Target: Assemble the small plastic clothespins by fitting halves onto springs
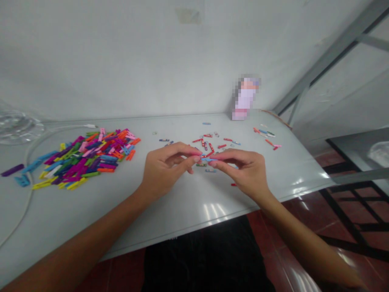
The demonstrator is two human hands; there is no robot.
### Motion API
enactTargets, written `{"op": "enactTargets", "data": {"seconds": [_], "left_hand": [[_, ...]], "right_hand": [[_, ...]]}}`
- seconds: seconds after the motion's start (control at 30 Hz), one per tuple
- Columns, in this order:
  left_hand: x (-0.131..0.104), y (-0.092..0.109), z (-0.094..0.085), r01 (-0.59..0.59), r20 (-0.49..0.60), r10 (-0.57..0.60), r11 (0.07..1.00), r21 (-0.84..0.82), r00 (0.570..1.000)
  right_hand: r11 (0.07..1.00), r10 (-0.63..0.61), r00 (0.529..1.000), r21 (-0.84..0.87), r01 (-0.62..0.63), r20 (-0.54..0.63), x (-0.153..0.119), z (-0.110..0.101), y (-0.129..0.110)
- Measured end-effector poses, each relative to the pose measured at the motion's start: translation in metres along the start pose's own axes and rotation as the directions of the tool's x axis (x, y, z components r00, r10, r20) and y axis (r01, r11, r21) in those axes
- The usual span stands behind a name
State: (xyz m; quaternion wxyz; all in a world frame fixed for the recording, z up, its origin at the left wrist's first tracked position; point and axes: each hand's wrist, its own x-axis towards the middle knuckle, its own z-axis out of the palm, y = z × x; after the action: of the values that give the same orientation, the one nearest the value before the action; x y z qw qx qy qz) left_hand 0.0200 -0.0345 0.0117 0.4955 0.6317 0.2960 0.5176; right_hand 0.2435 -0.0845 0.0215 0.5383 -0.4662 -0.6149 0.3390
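Above the middle of the table, a small light blue clothespin [209, 159] is pinched between both hands. My left hand [165, 168] grips its left end with thumb and forefinger. On the other end, thumb and fingertips of my right hand [246, 168] are closed. Fingertips partly cover the clothespin, so whether its halves are joined cannot be seen. Under and behind the hands lie scattered red clothespin pieces [221, 146], dark blue pieces [164, 140] and small metal springs [216, 134]. A pale blue piece [210, 170] rests just below the fingers.
A large heap of colourful clothespins [91, 156] covers the table's left side, beside a white cable [28, 194]. A few pieces [275, 145] lie at the right. A blurred pink box [244, 99] leans on the wall; clear plastic [20, 127] sits far left.
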Motion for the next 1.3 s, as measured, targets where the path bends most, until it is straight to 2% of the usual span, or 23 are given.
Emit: {"op": "enactTargets", "data": {"seconds": [0.07,0.13,0.3,0.47,0.7,0.83,1.0,1.13,1.3], "left_hand": [[-0.001,0.001,0.000,-0.008,0.008,0.008,1.000,-0.015,1.000],[-0.001,0.001,0.000,-0.008,0.021,0.009,1.000,-0.026,1.000],[-0.001,0.001,-0.001,-0.002,0.025,0.003,1.000,-0.028,1.000],[-0.001,0.003,-0.001,0.005,0.017,-0.005,1.000,-0.012,1.000],[0.000,0.002,0.001,0.053,0.030,-0.053,0.999,-0.007,0.998],[0.002,-0.004,-0.001,0.100,0.008,-0.100,0.994,0.037,0.995],[0.006,-0.012,-0.005,0.140,-0.010,-0.139,0.985,0.101,0.990],[0.007,-0.011,-0.006,0.151,-0.017,-0.150,0.985,0.088,0.988],[0.008,-0.009,-0.006,0.137,-0.042,-0.134,0.987,0.078,0.990]], "right_hand": [[0.991,-0.114,0.993,-0.077,0.113,-0.001,-0.001,-0.001,-0.001],[0.976,-0.175,0.984,-0.126,0.177,0.026,-0.002,-0.003,-0.002],[0.970,-0.171,0.982,-0.158,0.183,0.087,-0.003,-0.006,-0.003],[0.988,-0.106,0.989,-0.103,0.117,0.108,-0.003,-0.006,-0.002],[0.999,0.030,0.997,0.036,-0.033,0.069,-0.002,0.000,0.003],[0.990,0.018,0.994,0.136,-0.033,0.108,0.002,-0.001,0.005],[0.954,0.096,0.983,0.267,-0.136,0.156,0.008,-0.002,0.012],[0.957,0.136,0.976,0.234,-0.174,0.168,0.014,-0.003,0.019],[0.976,0.188,0.969,0.082,-0.203,0.163,0.024,-0.004,0.023]]}}
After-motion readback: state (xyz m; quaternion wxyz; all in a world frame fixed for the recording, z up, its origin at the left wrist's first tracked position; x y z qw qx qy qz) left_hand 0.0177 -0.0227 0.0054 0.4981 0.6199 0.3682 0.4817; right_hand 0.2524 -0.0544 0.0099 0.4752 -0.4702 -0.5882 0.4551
